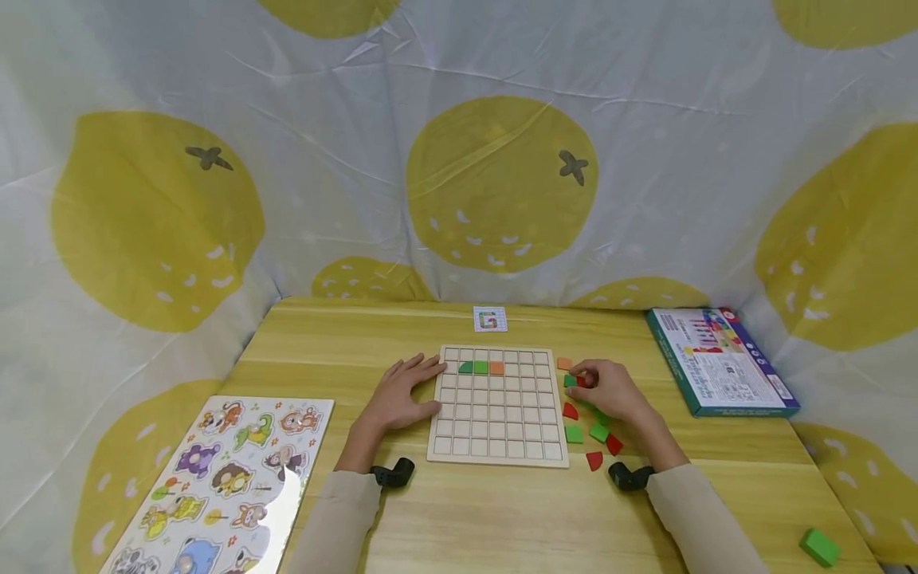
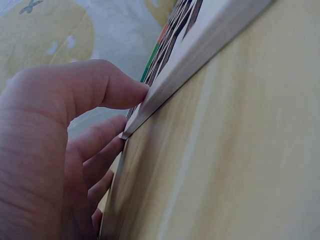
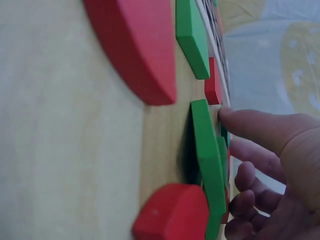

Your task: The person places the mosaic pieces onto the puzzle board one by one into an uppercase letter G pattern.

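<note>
A wooden grid board (image 1: 495, 461) lies flat, bearing a dark green rounded piece (image 1: 466, 367), a green square (image 1: 481, 367) and an orange square (image 1: 497, 368) in one upper row. My left hand (image 1: 402, 396) rests at the board's left side, fingers spread, with thumb and index finger touching its edge. Right of the board, my right hand (image 1: 608, 389) pinches a small dark green piece (image 1: 570, 381) between thumb and index finger; its exact shape is partly hidden. Beside and beneath that hand lie red quarter-round pieces (image 1: 594, 461) and green squares (image 1: 574, 434).
An orange square (image 1: 564, 363) lies by the board's upper right. Behind the board is a small pattern card (image 1: 490, 320). An animal puzzle board (image 1: 233, 470) lies at left, a flat box (image 1: 720, 363) at right, and a green block (image 1: 820, 548) near the right front.
</note>
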{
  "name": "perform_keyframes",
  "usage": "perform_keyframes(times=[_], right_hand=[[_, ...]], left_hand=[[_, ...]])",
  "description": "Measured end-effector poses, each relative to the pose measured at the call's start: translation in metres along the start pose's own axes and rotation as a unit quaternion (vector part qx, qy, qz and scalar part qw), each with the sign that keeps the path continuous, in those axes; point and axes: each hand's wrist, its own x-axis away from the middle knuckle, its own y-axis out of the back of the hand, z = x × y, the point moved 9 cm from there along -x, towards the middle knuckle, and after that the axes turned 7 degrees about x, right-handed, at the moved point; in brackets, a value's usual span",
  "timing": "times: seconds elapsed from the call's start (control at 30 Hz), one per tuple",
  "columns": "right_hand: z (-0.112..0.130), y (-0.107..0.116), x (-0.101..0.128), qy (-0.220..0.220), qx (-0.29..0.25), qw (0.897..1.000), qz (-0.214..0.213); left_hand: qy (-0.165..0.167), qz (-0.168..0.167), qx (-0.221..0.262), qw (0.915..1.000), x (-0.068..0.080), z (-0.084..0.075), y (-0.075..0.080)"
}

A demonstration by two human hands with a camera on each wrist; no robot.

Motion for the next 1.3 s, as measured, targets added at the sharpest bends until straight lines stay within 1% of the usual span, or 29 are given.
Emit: perform_keyframes(times=[0.2, 0.4, 0.57, 0.7, 0.87, 0.93, 1.13, 1.3], right_hand=[[0.001, 0.002, 0.003, -0.019, -0.012, 1.000, -0.004], [0.003, 0.003, 0.002, -0.010, -0.005, 1.000, -0.013], [0.004, 0.004, -0.002, -0.002, -0.016, 1.000, -0.022], [0.013, 0.006, -0.003, 0.019, -0.024, 0.999, -0.028], [0.029, 0.008, -0.005, 0.038, -0.048, 0.998, -0.033], [0.035, 0.006, -0.007, 0.038, -0.057, 0.997, -0.034], [0.049, -0.002, -0.017, 0.038, -0.061, 0.997, -0.034], [0.057, -0.008, -0.023, 0.030, -0.070, 0.997, -0.030]], left_hand=[[0.001, 0.001, 0.004, 1.0000, 0.001, -0.001, 0.000], [0.010, 0.004, 0.005, 0.9999, 0.001, 0.000, 0.000], [0.011, 0.003, 0.008, 0.9999, 0.001, 0.001, 0.000], [0.010, 0.003, 0.007, 0.9999, 0.001, 0.001, 0.000], [0.014, 0.003, 0.005, 0.9999, 0.001, 0.002, 0.001], [0.015, 0.002, 0.003, 0.9999, 0.001, 0.003, 0.001], [0.014, 0.004, 0.000, 0.9999, 0.000, 0.007, -0.001], [0.011, 0.006, 0.002, 0.9999, 0.000, 0.004, -0.002]])
